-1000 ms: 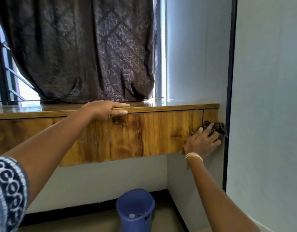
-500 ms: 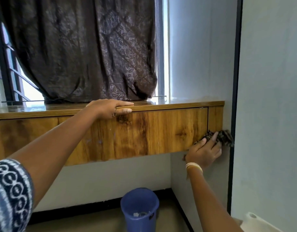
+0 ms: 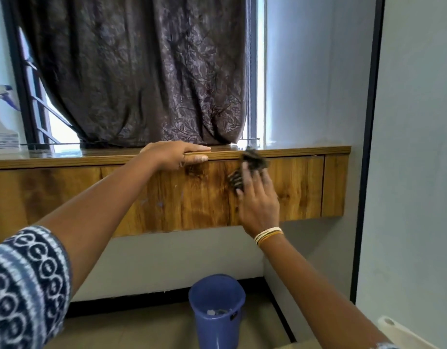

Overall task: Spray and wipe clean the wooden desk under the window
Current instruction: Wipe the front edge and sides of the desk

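Note:
The wooden desk (image 3: 300,182) runs under the curtained window, its front panel facing me. My right hand (image 3: 257,200) presses a dark cloth (image 3: 252,159) flat against the front panel near the top edge, with fingers spread straight over it. My left hand (image 3: 177,154) rests on the desk's front edge, fingers lying on the top and thumb under the lip. A white spray bottle (image 3: 2,122) with a blue trigger stands on the desk top at the far left.
A brown curtain (image 3: 142,71) hangs down to the desk top. A blue bucket (image 3: 217,311) stands on the floor below the desk. A wall with a dark vertical strip (image 3: 366,147) closes in the desk's right end. A white object (image 3: 398,331) sits at bottom right.
My right hand has carried the cloth from the desk's lower right end up and left to the middle of the front panel. The left hand has stayed on the edge.

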`<state>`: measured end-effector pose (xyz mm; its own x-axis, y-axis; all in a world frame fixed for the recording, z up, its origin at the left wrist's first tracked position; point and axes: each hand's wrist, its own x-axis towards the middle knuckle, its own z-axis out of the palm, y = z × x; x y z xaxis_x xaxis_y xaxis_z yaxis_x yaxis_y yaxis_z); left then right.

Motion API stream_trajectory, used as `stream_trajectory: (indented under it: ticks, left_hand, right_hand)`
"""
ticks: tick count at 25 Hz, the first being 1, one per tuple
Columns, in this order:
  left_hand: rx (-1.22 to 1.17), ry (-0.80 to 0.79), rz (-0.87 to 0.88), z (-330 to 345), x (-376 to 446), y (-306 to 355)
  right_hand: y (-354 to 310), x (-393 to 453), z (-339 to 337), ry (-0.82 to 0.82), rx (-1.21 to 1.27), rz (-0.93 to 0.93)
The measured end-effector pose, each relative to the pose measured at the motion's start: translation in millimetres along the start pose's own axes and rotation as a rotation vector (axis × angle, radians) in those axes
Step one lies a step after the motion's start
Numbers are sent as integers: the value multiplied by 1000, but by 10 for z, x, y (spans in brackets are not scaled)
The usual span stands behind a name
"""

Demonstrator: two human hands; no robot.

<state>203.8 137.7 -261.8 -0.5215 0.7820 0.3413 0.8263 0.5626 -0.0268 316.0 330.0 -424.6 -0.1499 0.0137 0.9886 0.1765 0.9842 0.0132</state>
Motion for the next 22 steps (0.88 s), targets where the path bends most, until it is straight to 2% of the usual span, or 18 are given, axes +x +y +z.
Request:
stream_trajectory:
  ticks: [2,3,4,8,10,12,15,17,20,22]
  left_hand:
    - [5,1,-3,2,-28,14]
    - [4,8,-6,0,-33,11]
    - [1,17,-2,4,-34,5]
    - [22,49,13,29,-13,-22]
    - [16,59,8,34,-7,-38]
    - [15,72,8,39,-16,-32]
    - [28,81,-29,35,-40,34]
    - [95,132,-40,53,-100,56]
    - [101,176,38,74,-232,-102]
    - [87,202,57,42,-399,-466]
  right_hand:
    - [280,34,-38,-50,-87,-247]
    - [459,44,-84,-26,-124,-255]
    - [619,30,-132,20,-147,-180]
    - [961,-110,-200,218,-100,416]
    - [787,-17,-103,321,-80,634]
    - [402,145,6,377,-22,723]
    - [-292,177,218,308,-11,542]
    - [-431,134,244,235,-13,379]
    - [2,24,72,120,-74,79]
    - [317,1,-14,142,-99,122]
